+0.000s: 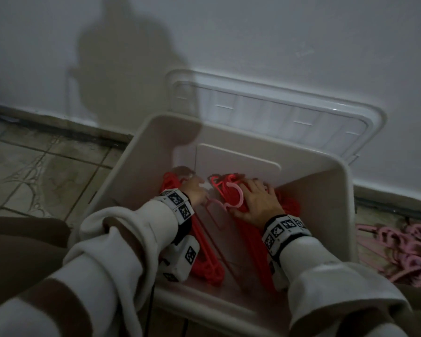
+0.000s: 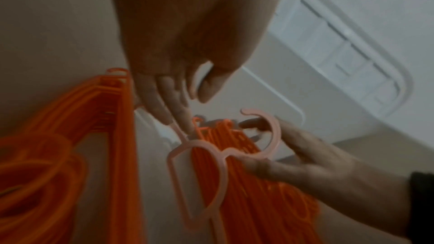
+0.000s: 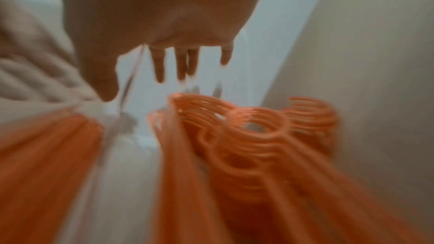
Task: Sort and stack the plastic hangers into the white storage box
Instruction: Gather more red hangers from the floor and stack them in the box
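Inside smooth white storage box (image 1: 336, 176): two ribbed stacks of red plastic hangers (image 1: 250, 242), hooks curved. Pink hanger (image 2: 199, 155), thin, heart-shaped neck, between stacks. Left hand (image 2: 178, 88) touching its arm, fingers extended. Right hand (image 2: 303, 157) pinching its hook.

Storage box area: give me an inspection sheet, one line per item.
Surface: worn tiled floor; the white storage box stands on it.
Job's things: two stacks of red hangers in the box, left stack and right stack; one pink hanger lies over the right stack.
Clutter: pile of pink hangers on the floor right of the box.
Grippers: left hand touches the pink hanger with straight fingers; right hand holds its hook.
Cables: a dark cable hangs below the left wrist.
Surroundings: white wall; box lid leaning against it.
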A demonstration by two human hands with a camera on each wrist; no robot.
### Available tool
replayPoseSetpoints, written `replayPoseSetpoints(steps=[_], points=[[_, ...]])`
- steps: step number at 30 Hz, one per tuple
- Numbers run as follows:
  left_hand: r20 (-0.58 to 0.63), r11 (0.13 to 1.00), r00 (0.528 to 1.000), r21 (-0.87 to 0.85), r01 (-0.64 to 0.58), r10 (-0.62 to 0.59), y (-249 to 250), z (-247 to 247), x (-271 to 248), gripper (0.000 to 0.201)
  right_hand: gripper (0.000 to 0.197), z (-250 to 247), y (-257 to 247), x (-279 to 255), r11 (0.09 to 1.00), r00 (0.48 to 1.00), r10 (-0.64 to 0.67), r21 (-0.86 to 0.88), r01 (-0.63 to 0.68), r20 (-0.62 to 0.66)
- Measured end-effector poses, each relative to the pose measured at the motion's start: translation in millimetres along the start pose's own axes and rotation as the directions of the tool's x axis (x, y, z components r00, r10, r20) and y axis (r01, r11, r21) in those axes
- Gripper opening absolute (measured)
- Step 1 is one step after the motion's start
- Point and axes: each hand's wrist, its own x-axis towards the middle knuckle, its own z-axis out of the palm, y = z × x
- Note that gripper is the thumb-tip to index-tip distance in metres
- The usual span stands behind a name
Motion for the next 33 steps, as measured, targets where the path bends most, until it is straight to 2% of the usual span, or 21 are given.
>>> replayPoseSetpoints(steps=[2,5,6,8,10,13,15,17,19,22,26,29,33], points=[[-0.043,0.996,0.997,-0.065,-0.068,0.065,6,2,3,0.044,0.090,-3,-7,3,0.995,1.000,-0.010,0.097,0.009,0.012],[-0.121,0.964,0.984,-0.219,-0.153,0.129,21,1,-1,0.037,0.067,-9,-15,2,0.940,0.985,-0.155,0.319,0.126,0.069],[-0.116,0.942,0.984,-0.292,-0.167,0.139,24,1,-2,0.033,0.059,-10,-19,1,0.923,0.973,-0.174,0.370,0.106,0.155],[-0.080,0.923,0.987,-0.352,-0.159,0.140,27,-2,0,0.029,0.047,-9,-28,0,0.908,0.910,-0.209,0.417,0.044,0.358],[-0.055,0.923,0.993,-0.367,-0.116,0.103,25,-5,5,0.032,0.055,-5,-37,0,0.917,0.846,-0.263,0.394,0.070,0.463],[0.007,0.939,0.998,-0.341,-0.051,0.057,22,-10,3,0.034,0.063,0,-45,2,0.929,0.778,-0.327,0.336,0.158,0.537],[0.044,0.946,0.998,-0.324,-0.027,0.044,20,-15,0,0.035,0.061,2,-47,3,0.938,0.741,-0.327,0.296,0.180,0.586],[0.061,0.951,0.998,-0.310,-0.006,0.027,20,-20,-5,0.033,0.059,1,-45,3,0.950,0.727,-0.301,0.260,0.173,0.617],[0.051,0.959,0.999,-0.283,0.002,0.014,25,-26,-14,0.032,0.056,-2,-41,1,0.962,0.748,-0.254,0.242,0.128,0.614],[0.040,0.973,0.999,-0.231,-0.008,0.017,35,-37,-30,0.026,0.051,-19,-37,-6,0.966,0.815,-0.196,0.248,0.067,0.546],[0.089,0.984,0.994,-0.171,-0.048,0.064,55,-47,-56,0.025,0.052,-45,-29,-22,0.984,0.889,-0.109,0.175,0.033,0.445],[0.098,0.984,0.989,-0.145,-0.099,0.114,72,-52,-74,0.018,0.060,-69,-24,-41,0.991,0.940,-0.061,0.130,0.019,0.334],[0.084,0.978,0.974,-0.016,-0.210,0.211,97,-53,-97,0.021,0.063,-101,-9,-72,0.978,0.978,0.004,0.202,-0.047,0.209]])
